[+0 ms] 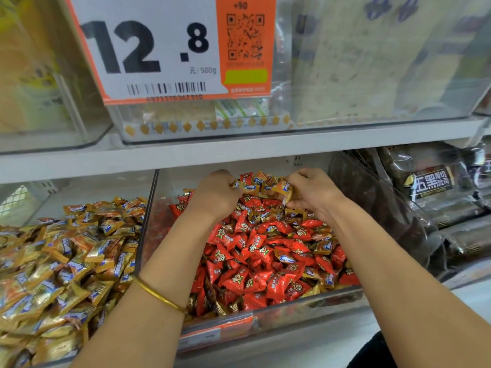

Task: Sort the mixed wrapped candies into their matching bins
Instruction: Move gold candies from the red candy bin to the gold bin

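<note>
A clear middle bin (292, 305) holds a heap of red wrapped candies (255, 251) with gold wrapped candies mixed in. Both my hands reach to the back of this bin. My left hand (216, 193) grips gold wrapped candies (248, 187) at its fingertips. My right hand (310, 191) holds a bunch of gold candies (283, 188) too. The clear left bin (144, 227) is full of matching gold wrapped candies (61, 264).
A white shelf board (239, 151) runs just above my hands, with a large 12.8 price sign (164, 49) and clear boxes on it. A bin of dark packaged snacks (430, 197) stands to the right. A gold bangle (159, 296) is on my left wrist.
</note>
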### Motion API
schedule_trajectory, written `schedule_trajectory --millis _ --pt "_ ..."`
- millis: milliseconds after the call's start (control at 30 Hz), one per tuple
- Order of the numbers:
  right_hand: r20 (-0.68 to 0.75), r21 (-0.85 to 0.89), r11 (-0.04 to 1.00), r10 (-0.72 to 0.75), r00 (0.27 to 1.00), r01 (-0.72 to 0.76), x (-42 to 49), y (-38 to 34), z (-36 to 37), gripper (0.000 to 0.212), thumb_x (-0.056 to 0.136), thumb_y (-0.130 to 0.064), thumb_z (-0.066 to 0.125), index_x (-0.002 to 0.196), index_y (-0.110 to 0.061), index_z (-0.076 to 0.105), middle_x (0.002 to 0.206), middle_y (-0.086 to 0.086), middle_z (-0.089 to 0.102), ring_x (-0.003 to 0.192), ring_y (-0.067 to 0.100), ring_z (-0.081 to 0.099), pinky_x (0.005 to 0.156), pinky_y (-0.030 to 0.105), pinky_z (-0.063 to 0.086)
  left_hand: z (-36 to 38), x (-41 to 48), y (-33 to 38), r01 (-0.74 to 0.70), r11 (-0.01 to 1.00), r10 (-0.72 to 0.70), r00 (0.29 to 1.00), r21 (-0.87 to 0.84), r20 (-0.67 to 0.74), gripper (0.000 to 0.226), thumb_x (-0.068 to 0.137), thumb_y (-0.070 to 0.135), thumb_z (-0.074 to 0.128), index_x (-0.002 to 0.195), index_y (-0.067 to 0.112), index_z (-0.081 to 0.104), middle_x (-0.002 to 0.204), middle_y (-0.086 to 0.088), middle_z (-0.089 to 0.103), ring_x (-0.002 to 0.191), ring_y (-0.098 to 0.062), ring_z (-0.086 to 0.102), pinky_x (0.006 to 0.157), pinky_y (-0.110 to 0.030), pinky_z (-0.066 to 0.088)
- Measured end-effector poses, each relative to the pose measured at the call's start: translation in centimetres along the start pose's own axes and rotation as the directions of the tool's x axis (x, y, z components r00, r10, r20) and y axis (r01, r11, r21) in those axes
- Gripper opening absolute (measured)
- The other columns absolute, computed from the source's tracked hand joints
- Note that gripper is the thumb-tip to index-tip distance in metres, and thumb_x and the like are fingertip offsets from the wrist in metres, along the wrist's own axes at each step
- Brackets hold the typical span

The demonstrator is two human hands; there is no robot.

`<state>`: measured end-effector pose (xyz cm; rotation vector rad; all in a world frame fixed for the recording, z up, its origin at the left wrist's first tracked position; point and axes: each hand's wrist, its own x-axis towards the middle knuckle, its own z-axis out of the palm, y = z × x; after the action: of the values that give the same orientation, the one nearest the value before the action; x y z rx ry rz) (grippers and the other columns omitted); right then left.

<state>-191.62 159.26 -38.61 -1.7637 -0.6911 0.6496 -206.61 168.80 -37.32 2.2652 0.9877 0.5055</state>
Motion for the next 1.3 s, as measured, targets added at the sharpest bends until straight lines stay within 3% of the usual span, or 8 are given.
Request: schedule_trajectory --millis 167,333,500,633,833,1133,1200,1300 --pt "0.038 0.213 0.971 0.103 0.994 -0.109 -0.1 -0.4 0.3 0.01 0.092 -0.004 0.054 0.089 -0.008 0.046 0.082 0.01 0.046 0.067 0.018 0.059 0.054 0.028 0.059 0.2 0.4 0.0 0.1 0.982 -0.105 0.994 -0.158 -0.022 0.009 0.095 0.012 0.041 0.097 0.003 0.041 0.07 -0.006 0.044 0.055 -0.016 0.041 0.06 -0.032 0.043" --pt "-0.003 0.102 0.989 0.107 0.994 -0.106 -0.3 -0.3 0.6 0.012 0.09 0.001 0.054 0.086 -0.01 0.053 0.086 0.01 0.062 0.071 0.019 0.061 0.043 0.019 0.051 1.0 0.1 0.2 -0.086 0.995 0.082 0.994 0.044 0.076 0.035 0.095 0.008 0.039 0.128 0.018 0.047 0.106 -0.011 0.057 0.054 -0.012 0.044 0.047 -0.02 0.035" --pt "0.139 -0.117 0.993 0.015 0.99 0.001 -1.2 -1.0 0.1 0.011 0.087 -0.016 0.066 0.098 -0.013 0.068 0.065 0.001 0.058 0.046 0.008 0.043 0.036 0.015 0.034 2.0 -0.1 -0.3 -0.203 0.859 0.071 0.956 0.469 0.283 0.039 0.1 0.029 0.037 0.137 0.04 0.04 0.131 -0.009 0.042 0.114 -0.028 0.05 0.093 -0.039 0.045" --pt "0.48 -0.448 0.877 0.069 0.874 0.176 -2.5 -2.0 -0.7 0.02 0.077 -0.027 0.076 0.095 -0.02 0.073 0.065 -0.01 0.057 0.058 0.006 0.048 0.051 0.019 0.037 1.5 -0.3 -0.1 -0.197 0.782 0.071 0.971 0.591 0.229 0.029 0.099 0.026 0.041 0.123 0.034 0.055 0.12 -0.005 0.048 0.106 -0.028 0.055 0.081 -0.036 0.047" --pt "0.58 -0.617 0.701 0.099 0.809 0.357 -2.2 -1.4 0.0 0.02 0.069 -0.027 0.082 0.081 -0.024 0.067 0.087 -0.02 0.053 0.087 0.002 0.05 0.083 0.027 0.044 -0.9 -0.1 -0.5 -0.145 0.805 -0.069 0.94 0.576 0.333 0.027 0.098 0.017 0.04 0.108 0.008 0.064 0.114 -0.01 0.064 0.103 -0.027 0.059 0.087 -0.038 0.048" --pt "0.216 -0.312 0.943 -0.045 0.975 0.113 -1.3 -1.5 -1.4 0.018 0.082 -0.003 0.06 0.091 -0.017 0.068 0.075 -0.001 0.058 0.049 0.01 0.037 0.037 0.016 0.03 0.1 -0.4 1.0 -0.179 0.959 0.146 0.977 0.221 0.158 0.022 0.097 0.009 0.04 0.105 0.016 0.059 0.114 -0.005 0.061 0.09 -0.021 0.061 0.074 -0.032 0.048" --pt "0.274 -0.431 0.883 -0.07 0.959 0.187 -0.9 -1.0 -0.9 0.014 0.083 -0.009 0.065 0.092 -0.018 0.071 0.08 -0.007 0.059 0.061 0.005 0.047 0.052 0.012 0.038 0.7 -0.4 1.1 -0.203 0.95 0.146 0.961 0.239 0.236 0.03 0.095 0.002 0.04 0.107 0.018 0.062 0.116 -0.002 0.058 0.08 -0.015 0.06 0.061 -0.026 0.044" --pt "0.409 -0.594 0.744 -0.051 0.911 0.308 -0.5 -0.3 0.0 0.019 0.08 -0.009 0.071 0.095 -0.02 0.073 0.091 -0.013 0.062 0.09 0.005 0.057 0.084 0.022 0.041 1.6 -0.3 0.5 -0.26 0.896 0.141 0.936 0.36 0.323 0.029 0.096 0.01 0.046 0.112 0.025 0.065 0.125 -0.002 0.052 0.105 -0.021 0.057 0.086 -0.036 0.049"
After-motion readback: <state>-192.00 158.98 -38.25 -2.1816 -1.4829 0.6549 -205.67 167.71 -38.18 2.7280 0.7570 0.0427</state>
